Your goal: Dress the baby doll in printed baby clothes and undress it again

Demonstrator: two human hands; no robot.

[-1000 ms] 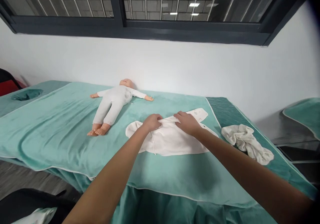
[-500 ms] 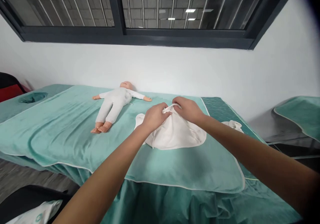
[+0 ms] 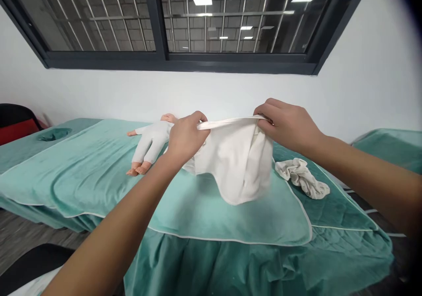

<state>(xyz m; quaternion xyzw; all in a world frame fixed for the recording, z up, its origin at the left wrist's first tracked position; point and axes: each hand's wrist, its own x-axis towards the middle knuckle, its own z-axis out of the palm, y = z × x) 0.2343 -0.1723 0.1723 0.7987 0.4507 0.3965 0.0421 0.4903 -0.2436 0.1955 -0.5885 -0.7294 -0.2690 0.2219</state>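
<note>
A white baby garment (image 3: pixel 237 159) is held up in the air, just right of a baby doll (image 3: pixel 150 142) that lies on its back on a massage bed (image 3: pixel 82 177). Half a second earlier the garment was only being gathered at its top edge on the bed. Now it has been raised, and its bound edge is stretched taut between the left hand (image 3: pixel 184 135) and the right hand (image 3: pixel 288 124). The fingers of both hands are clenched on that edge. Below it the soft, cotton-like fabric hangs limp in a rounded fold, so the handling has passed from the bed into the air. The bed is covered in teal towelling with white piping. A crumpled cream cloth (image 3: pixel 301 177) lies farther right of the doll, beyond the garment.
</note>
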